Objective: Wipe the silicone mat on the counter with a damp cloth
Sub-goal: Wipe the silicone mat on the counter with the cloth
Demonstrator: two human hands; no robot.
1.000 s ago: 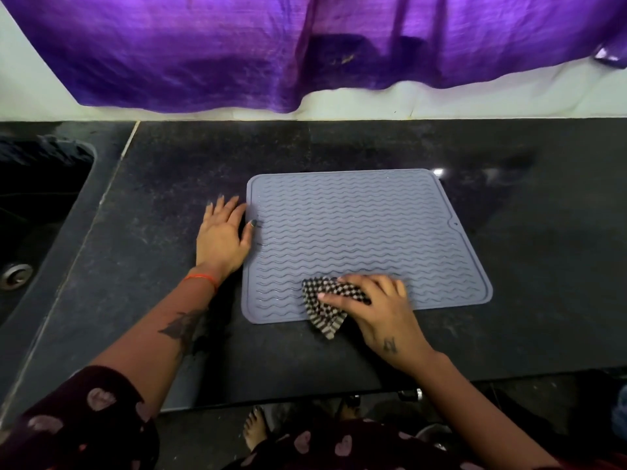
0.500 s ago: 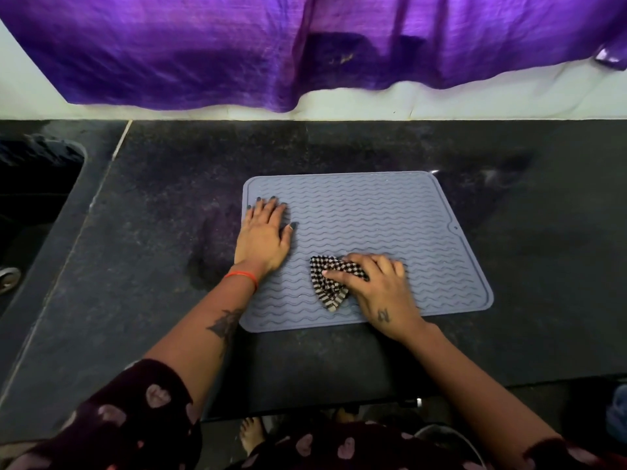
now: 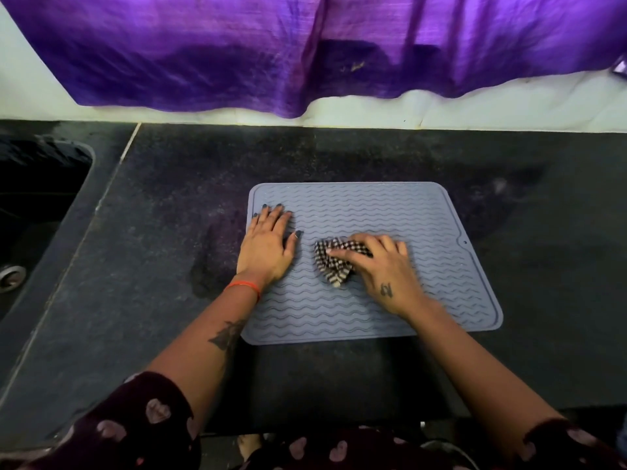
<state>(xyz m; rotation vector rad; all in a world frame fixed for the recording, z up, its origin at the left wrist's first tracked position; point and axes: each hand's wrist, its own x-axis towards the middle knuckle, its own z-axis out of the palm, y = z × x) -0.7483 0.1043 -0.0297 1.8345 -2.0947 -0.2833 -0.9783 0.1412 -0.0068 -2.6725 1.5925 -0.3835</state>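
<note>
Grey silicone mat [image 3: 390, 212] lies flat mid-counter [image 3: 169, 232], so we keep our left hand [image 3: 268, 247] spread flat pinning it while our right hand [image 3: 380, 262], gripping the bunched checked cloth [image 3: 330, 266], wipes along the wavy ridges.

One head-worn view — looking forward and steeply down, close over the counter [image 3: 543, 266] — wall at top.
</note>
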